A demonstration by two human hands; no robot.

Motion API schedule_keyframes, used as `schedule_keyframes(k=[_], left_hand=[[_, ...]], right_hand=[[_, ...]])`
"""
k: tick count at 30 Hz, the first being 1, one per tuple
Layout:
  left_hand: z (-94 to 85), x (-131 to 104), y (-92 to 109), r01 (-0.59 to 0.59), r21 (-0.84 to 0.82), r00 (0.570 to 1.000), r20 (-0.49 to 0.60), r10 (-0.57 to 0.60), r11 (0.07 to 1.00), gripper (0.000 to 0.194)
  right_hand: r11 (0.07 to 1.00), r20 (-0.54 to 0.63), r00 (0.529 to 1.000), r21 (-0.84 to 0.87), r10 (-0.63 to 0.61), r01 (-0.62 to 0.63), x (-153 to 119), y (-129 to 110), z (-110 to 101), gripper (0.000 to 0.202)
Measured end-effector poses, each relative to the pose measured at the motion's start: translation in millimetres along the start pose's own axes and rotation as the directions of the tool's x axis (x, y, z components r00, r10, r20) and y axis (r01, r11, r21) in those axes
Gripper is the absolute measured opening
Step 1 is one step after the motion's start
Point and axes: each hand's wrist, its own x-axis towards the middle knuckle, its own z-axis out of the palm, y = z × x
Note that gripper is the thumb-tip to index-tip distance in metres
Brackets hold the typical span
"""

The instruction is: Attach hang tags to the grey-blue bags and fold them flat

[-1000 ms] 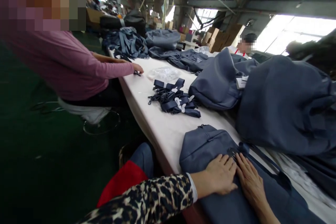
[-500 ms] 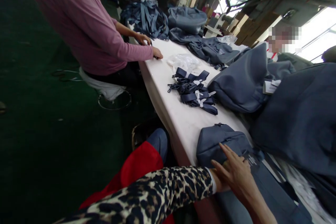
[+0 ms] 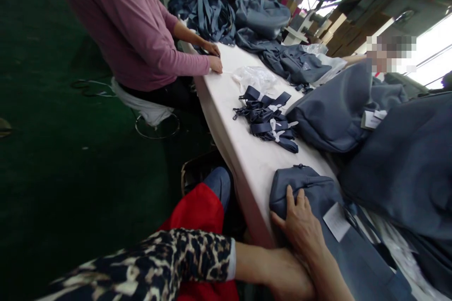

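Note:
A dark blue bag point(image 3: 367, 258) lies on the white table point(image 3: 229, 127) at the lower right, its zipped end towards the middle. My right hand point(image 3: 302, 223) rests on that end, fingers spread, holding nothing. My left hand point(image 3: 289, 273), below the leopard-print sleeve point(image 3: 197, 254), is beside the bag's near side; its fingers are hidden behind my right wrist and forearm. A white tag point(image 3: 337, 221) lies on the bag, right of my right hand.
Bundled dark straps point(image 3: 270, 120) and clear plastic point(image 3: 254, 77) lie further up the table. Large blue bags point(image 3: 332, 108) crowd the right side. A person in a pink top point(image 3: 141, 28) sits at the far left edge, both hands at the tabletop.
My right hand has come down flatter onto the bag's end. My left hand has moved down and shows below my right wrist. The bag's tag now shows a white face. The seated person's hands have shifted.

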Motion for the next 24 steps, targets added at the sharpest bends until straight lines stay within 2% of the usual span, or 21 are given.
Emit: schedule_keyframes(k=[2, 3, 4, 5, 6, 8, 9, 10, 12, 15, 18, 21, 24], left_hand=[[-17.6, -24.2, -11.3, -0.234, -0.224, 0.970, 0.014, 0.243, 0.946, 0.017], [-27.9, -33.2, -19.7, -0.287, -0.335, 0.956, -0.042, 0.290, 0.898, 0.019], [-39.2, -39.5, -29.9, -0.281, -0.420, 0.960, -0.132, 0.248, 0.863, 0.021], [-51.1, -42.8, -41.7, -0.237, -0.465, 0.963, -0.227, 0.143, 0.853, 0.023], [-63.1, -42.7, -54.9, -0.170, -0.472, 0.948, -0.317, 0.014, 0.865, 0.023], [-85.9, -33.2, -84.3, -0.059, -0.420, 0.875, -0.458, -0.156, 0.906, 0.022], [-95.7, -24.6, -99.4, -0.039, -0.376, 0.851, -0.499, -0.166, 0.926, 0.026], [-104.2, -14.5, -113.8, -0.038, -0.340, 0.853, -0.501, -0.147, 0.940, 0.033], [-116.3, 7.0, -138.1, -0.057, -0.335, 0.908, -0.409, -0.091, 0.941, 0.040], [-123.8, 32.5, -159.3, -0.077, -0.389, 0.969, -0.245, -0.023, 0.918, 0.032], [-124.9, 44.2, -167.0, -0.078, -0.404, 0.978, -0.206, -0.008, 0.911, 0.025], [-125.2, 46.9, -171.2, -0.065, -0.421, 0.982, -0.189, -0.017, 0.905, 0.031], [-124.8, 47.8, -176.0, -0.060, -0.441, 0.982, -0.186, -0.026, 0.896, 0.035]], right_hand=[[1.000, 0.002, 1.000, 0.013, 0.014, -0.014, -4.1, -2.3, -0.7, 0.078], [0.999, 0.015, 1.000, 0.038, 0.013, -0.014, -5.8, -1.9, -2.2, 0.074], [0.997, 0.031, 1.000, 0.073, 0.005, -0.007, -7.2, -0.4, -3.9, 0.070], [0.994, 0.041, 0.999, 0.113, -0.003, -0.001, -8.3, 2.2, -5.4, 0.067], [0.988, 0.041, 0.999, 0.156, -0.011, 0.005, -9.1, 5.8, -6.4, 0.064], [0.969, 0.019, 0.999, 0.247, -0.028, 0.023, -9.7, 14.7, -6.4, 0.059], [0.957, 0.003, 1.000, 0.289, -0.031, 0.029, -9.6, 19.4, -5.5, 0.056], [0.945, -0.011, 1.000, 0.326, -0.028, 0.031, -9.5, 24.0, -4.2, 0.055], [0.926, -0.040, 0.999, 0.376, -0.018, 0.032, -9.4, 31.4, -1.7, 0.053], [0.918, -0.074, 0.997, 0.395, -0.012, 0.040, -10.0, 34.7, -0.6, 0.053], [0.935, -0.074, 0.997, 0.354, -0.010, 0.036, -10.1, 26.7, -3.3, 0.055], [0.964, -0.051, 0.998, 0.267, 0.026, -0.012, -9.0, 17.3, -7.4, 0.054], [0.963, -0.039, 0.998, 0.269, 0.041, -0.030, -8.7, 19.7, -10.5, 0.049]])
